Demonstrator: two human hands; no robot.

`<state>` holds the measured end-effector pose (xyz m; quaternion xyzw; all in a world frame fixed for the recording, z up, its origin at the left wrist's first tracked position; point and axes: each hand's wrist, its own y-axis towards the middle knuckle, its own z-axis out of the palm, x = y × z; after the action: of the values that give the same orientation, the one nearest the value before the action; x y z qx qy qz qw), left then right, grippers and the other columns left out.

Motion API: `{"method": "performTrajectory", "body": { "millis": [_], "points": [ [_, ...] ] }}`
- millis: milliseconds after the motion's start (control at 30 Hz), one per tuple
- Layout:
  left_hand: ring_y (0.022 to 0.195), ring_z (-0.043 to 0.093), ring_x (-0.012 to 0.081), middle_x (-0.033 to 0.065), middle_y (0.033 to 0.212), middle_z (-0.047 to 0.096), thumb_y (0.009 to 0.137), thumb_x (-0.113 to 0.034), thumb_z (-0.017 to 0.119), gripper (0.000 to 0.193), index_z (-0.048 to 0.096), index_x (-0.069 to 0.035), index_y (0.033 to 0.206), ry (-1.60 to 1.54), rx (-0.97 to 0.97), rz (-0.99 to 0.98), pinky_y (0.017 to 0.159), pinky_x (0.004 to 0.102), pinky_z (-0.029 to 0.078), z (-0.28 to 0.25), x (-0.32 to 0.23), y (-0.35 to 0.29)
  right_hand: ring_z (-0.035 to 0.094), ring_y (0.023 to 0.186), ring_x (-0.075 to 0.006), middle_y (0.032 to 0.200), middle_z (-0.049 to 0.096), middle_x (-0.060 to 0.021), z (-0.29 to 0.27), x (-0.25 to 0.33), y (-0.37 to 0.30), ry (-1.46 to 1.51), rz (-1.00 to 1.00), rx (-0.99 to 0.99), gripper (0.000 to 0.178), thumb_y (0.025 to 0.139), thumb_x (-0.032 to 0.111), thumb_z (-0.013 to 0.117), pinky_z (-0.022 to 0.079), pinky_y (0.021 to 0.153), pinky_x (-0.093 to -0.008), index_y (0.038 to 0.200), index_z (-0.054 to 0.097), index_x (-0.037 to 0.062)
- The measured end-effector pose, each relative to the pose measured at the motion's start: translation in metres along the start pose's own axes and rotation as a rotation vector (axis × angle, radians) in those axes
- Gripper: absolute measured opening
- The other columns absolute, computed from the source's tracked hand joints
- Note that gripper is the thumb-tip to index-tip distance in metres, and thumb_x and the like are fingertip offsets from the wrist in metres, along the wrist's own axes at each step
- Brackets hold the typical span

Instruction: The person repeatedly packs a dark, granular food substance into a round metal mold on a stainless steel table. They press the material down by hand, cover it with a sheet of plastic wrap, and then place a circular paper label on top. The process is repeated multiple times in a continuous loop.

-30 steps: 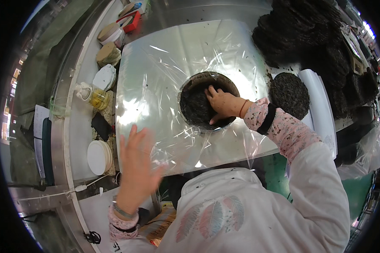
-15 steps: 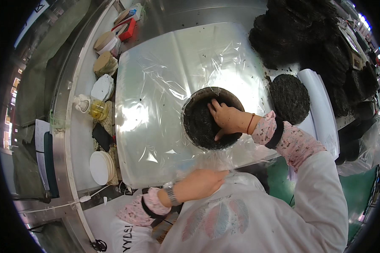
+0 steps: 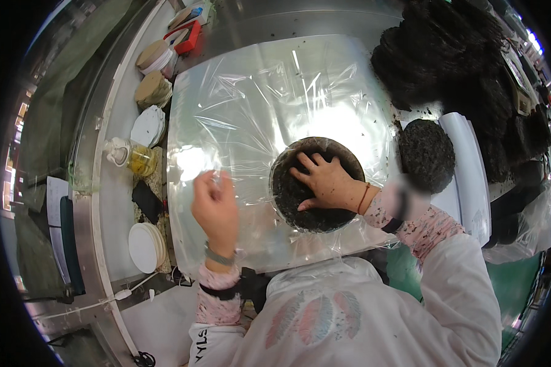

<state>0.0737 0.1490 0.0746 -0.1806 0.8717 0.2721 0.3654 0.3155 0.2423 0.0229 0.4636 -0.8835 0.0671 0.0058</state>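
A round dark bowl-like mould stands on the plastic-covered work surface, with a dark, crumbly, fibrous mass inside it. My right hand reaches into the mould, fingers spread and palm down on that mass. Clear plastic film lies wrinkled around the mould. Left of the mould, my left hand is raised with its fingers curled together at the film, apparently pinching a bit of it; glare blurs the fingertips. A dark round cake rests to the right on white paper sheets.
Tall stacks of dark round cakes fill the far right. Along the left edge stand a bottle of yellow liquid, white discs, stacked round pieces and a red box. A plastic bag hangs at right.
My left hand has moved from beside my body up and left, over the film. The film has shifted and wrinkled differently. My right hand stays in the mould, fingers more spread.
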Motion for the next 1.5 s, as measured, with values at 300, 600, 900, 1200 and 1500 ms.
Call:
{"method": "performTrajectory", "body": {
  "millis": [300,600,900,1200,1500],
  "points": [
    [0.128,0.059,0.0416,0.0244,0.136,0.062,0.1,-0.013,0.058,0.051,0.047,0.003,0.147,-0.047,0.342,0.56,0.107,0.0438,0.047,0.01,-0.067,-0.001,0.063,0.124,-0.0261,0.122,0.07,-0.0234,-0.074,-0.069,0.0,1.072,0.257,-0.165,0.067,0.104,0.061,0.049,0.051,0.101,-0.0425,0.138,0.065,0.0049],
    [0.137,0.049,0.0394,0.0216,0.14,0.06,0.092,-0.025,0.069,0.063,0.051,-0.007,0.149,-0.061,0.526,0.827,0.117,0.0513,0.036,0.051,-0.085,-0.052,0.072,0.097,-0.0232,0.108,0.077,-0.015,0.041,-0.112,0.016,1.415,0.683,-0.329,0.062,0.106,0.052,0.051,0.054,0.093,-0.0341,0.117,0.073,-0.0053],
    [0.121,0.065,0.0337,0.0139,0.138,0.064,0.091,-0.014,0.062,0.057,0.055,-0.016,0.148,0.212,0.731,0.974,0.102,0.0434,0.052,0.071,-0.074,-0.094,0.034,0.147,-0.0495,0.161,0.031,-0.0315,-0.009,-0.111,-0.209,-0.037,0.723,-0.176,0.106,0.078,0.033,0.086,0.033,0.119,-0.051,0.16,0.027,0.0],
    [0.122,0.064,0.0336,0.0155,0.139,0.063,0.096,-0.018,0.065,0.054,0.054,-0.009,0.148,-0.069,0.726,0.845,0.106,0.0407,0.05,0.056,-0.08,-0.088,0.048,0.14,-0.0449,0.153,0.047,-0.0281,-0.008,-0.138,-0.252,0.324,0.804,-0.5,0.073,0.088,0.009,0.066,0.04,0.116,-0.0469,0.155,0.038,-0.0011],
    [0.134,0.055,0.0236,0.019,0.144,0.058,0.113,-0.041,0.04,0.062,0.044,0.01,0.149,-0.833,0.409,-0.16,0.115,0.0387,0.042,0.012,-0.066,-0.028,0.034,0.151,-0.0435,0.161,0.039,-0.0231,-0.107,-0.027,-0.165,0.193,-0.018,-0.557,0.103,0.062,-0.002,0.079,0.026,0.124,-0.0576,0.156,0.037,0.0004]
  ]
}}
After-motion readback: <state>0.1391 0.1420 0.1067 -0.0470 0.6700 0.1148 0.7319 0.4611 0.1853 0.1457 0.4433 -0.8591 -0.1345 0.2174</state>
